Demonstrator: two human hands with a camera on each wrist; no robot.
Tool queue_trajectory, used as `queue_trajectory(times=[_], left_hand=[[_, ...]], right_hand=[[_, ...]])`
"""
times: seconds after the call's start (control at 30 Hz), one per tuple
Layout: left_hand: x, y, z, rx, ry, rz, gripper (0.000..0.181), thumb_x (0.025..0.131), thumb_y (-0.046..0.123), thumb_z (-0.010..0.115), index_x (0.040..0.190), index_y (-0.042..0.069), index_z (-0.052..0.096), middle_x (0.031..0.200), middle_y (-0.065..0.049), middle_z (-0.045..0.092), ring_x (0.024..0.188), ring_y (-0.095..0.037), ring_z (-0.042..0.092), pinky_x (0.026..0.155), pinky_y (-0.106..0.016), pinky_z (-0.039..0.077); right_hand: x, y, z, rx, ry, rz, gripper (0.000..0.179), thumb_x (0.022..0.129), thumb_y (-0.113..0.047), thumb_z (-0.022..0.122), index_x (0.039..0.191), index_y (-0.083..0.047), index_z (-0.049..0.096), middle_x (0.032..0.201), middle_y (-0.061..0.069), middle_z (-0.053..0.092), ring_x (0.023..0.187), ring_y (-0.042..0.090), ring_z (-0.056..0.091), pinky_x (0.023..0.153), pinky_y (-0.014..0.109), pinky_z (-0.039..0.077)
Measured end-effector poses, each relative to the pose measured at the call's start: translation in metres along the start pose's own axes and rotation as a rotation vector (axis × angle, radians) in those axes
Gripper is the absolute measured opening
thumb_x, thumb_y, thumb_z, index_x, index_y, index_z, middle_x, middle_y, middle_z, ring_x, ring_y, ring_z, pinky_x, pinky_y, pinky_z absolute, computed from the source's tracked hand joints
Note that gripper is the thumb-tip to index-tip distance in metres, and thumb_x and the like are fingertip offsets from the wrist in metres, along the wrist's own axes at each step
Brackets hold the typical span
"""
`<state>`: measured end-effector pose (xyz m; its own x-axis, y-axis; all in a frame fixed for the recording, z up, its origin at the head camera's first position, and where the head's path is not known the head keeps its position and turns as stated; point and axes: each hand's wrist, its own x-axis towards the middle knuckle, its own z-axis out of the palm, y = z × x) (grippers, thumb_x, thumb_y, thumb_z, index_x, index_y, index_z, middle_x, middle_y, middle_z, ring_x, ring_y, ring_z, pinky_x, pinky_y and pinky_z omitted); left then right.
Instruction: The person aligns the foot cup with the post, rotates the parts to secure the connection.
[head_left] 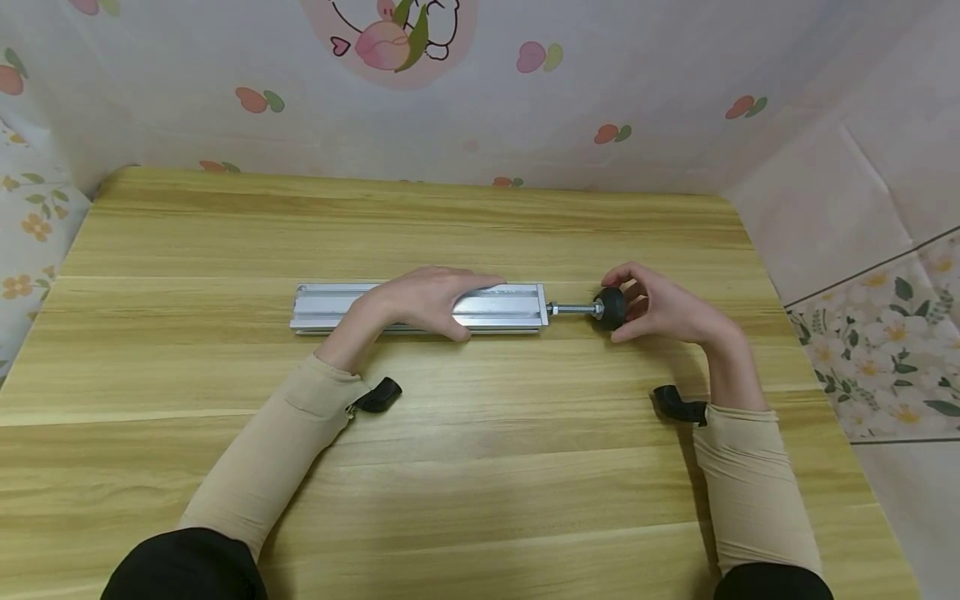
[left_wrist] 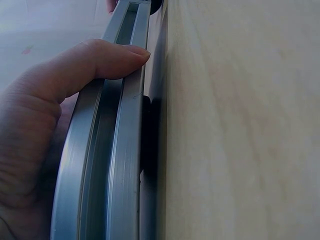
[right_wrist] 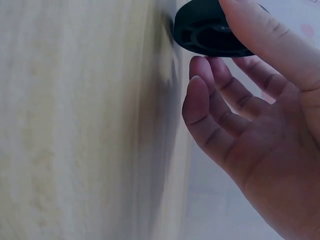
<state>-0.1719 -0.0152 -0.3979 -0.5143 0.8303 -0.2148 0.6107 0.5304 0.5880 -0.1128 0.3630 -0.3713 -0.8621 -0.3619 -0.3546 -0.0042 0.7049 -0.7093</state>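
A silver aluminium extrusion (head_left: 501, 310) with long grooves lies left to right on the table. My left hand (head_left: 423, 302) grips it across the middle; in the left wrist view the thumb (left_wrist: 117, 61) curls over the grooved side of the extrusion (left_wrist: 95, 165). From a plate on its right end sticks out a threaded rod (head_left: 574, 309) with nuts, bearing a round black levelling foot (head_left: 613, 308). My right hand (head_left: 663, 310) pinches the foot's rim between thumb and fingers. Seen by the right wrist camera, the underside of the foot (right_wrist: 215, 37) is hollow with ribs, and several fingers curl below it.
The wood-grain table (head_left: 510, 467) spreads around the work. A printed cloth (head_left: 450, 125) hangs along its back edge, and a flower-patterned wall (head_left: 892, 350) stands on the right. Black wrist mounts (head_left: 381, 395) stick out from both sleeves above the table.
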Motion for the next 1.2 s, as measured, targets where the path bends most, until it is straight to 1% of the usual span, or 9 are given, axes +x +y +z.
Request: queue_trajectory(times=[0.1,0.2,0.37,0.5,0.63,0.73,0.87,1.0,1.2], left_hand=[[0.0,-0.001,0.001,0.0,0.001,0.002,0.095,0.077,0.028,0.07,0.163,0.03,0.031,0.158,-0.002,0.05,0.144,-0.021,0.048,0.118,-0.048,0.041],[0.001,-0.001,0.001,0.0,0.004,0.005,0.095,0.077,0.028,0.07,0.163,0.029,0.031,0.158,-0.002,0.05,0.145,-0.021,0.048,0.118,-0.048,0.041],[0.001,-0.001,0.001,0.002,0.005,0.003,0.094,0.077,0.029,0.07,0.163,0.03,0.031,0.159,-0.002,0.049,0.146,-0.022,0.047,0.119,-0.048,0.04],[0.001,-0.001,0.001,0.004,0.004,0.0,0.094,0.077,0.029,0.07,0.163,0.03,0.031,0.159,-0.002,0.048,0.147,-0.022,0.046,0.12,-0.048,0.038],[0.001,-0.001,0.001,-0.011,0.0,0.0,0.094,0.077,0.027,0.07,0.163,0.029,0.031,0.158,-0.002,0.05,0.142,-0.021,0.05,0.117,-0.047,0.041],[0.001,-0.001,0.001,-0.02,0.0,0.004,0.094,0.077,0.027,0.07,0.163,0.028,0.032,0.157,-0.002,0.051,0.141,-0.021,0.05,0.116,-0.048,0.042],[0.0,-0.001,0.001,-0.012,0.0,0.004,0.094,0.078,0.029,0.07,0.163,0.029,0.031,0.158,-0.002,0.05,0.145,-0.022,0.048,0.118,-0.049,0.04],[0.0,-0.001,0.001,-0.013,0.0,0.0,0.094,0.078,0.029,0.07,0.163,0.029,0.031,0.159,-0.002,0.048,0.146,-0.022,0.046,0.118,-0.049,0.04],[0.001,-0.001,0.001,-0.019,-0.004,0.0,0.094,0.077,0.028,0.07,0.163,0.029,0.031,0.159,0.0,0.048,0.145,-0.021,0.048,0.116,-0.047,0.042]], right_hand=[[0.001,-0.001,0.001,-0.011,0.012,0.01,0.075,0.078,-0.005,0.087,0.14,-0.003,0.045,0.138,0.014,0.049,0.108,0.026,0.061,0.086,0.023,0.055],[0.001,0.0,0.002,-0.021,0.026,-0.001,0.075,0.078,-0.005,0.087,0.14,-0.003,0.045,0.139,0.015,0.05,0.108,0.027,0.061,0.086,0.022,0.055],[0.0,0.004,0.0,-0.025,0.039,-0.014,0.067,0.081,-0.006,0.085,0.137,-0.002,0.048,0.134,0.016,0.056,0.106,0.021,0.064,0.087,0.02,0.055],[-0.003,0.006,-0.004,-0.051,0.019,-0.013,0.056,0.089,-0.009,0.079,0.138,-0.003,0.052,0.126,0.017,0.063,0.102,0.013,0.064,0.085,0.019,0.053],[-0.007,0.007,-0.007,-0.097,0.0,-0.025,0.05,0.096,-0.014,0.071,0.142,-0.004,0.054,0.125,0.017,0.065,0.101,0.005,0.061,0.084,0.018,0.05],[-0.007,0.006,-0.008,-0.123,-0.007,-0.034,0.045,0.101,-0.016,0.063,0.143,-0.002,0.054,0.123,0.017,0.065,0.098,0.004,0.06,0.084,0.018,0.05],[-0.007,0.005,-0.008,-0.132,-0.023,-0.007,0.042,0.105,-0.019,0.056,0.142,0.001,0.055,0.117,0.014,0.065,0.091,0.011,0.062,0.082,0.022,0.051],[-0.006,0.006,-0.009,-0.156,-0.026,-0.007,0.036,0.107,-0.02,0.053,0.135,0.0,0.06,0.111,0.01,0.063,0.09,0.013,0.059,0.081,0.023,0.048],[-0.005,0.009,-0.009,-0.173,-0.027,-0.032,0.022,0.107,-0.019,0.052,0.115,-0.005,0.067,0.101,0.006,0.061,0.086,0.016,0.056,0.076,0.026,0.046]])
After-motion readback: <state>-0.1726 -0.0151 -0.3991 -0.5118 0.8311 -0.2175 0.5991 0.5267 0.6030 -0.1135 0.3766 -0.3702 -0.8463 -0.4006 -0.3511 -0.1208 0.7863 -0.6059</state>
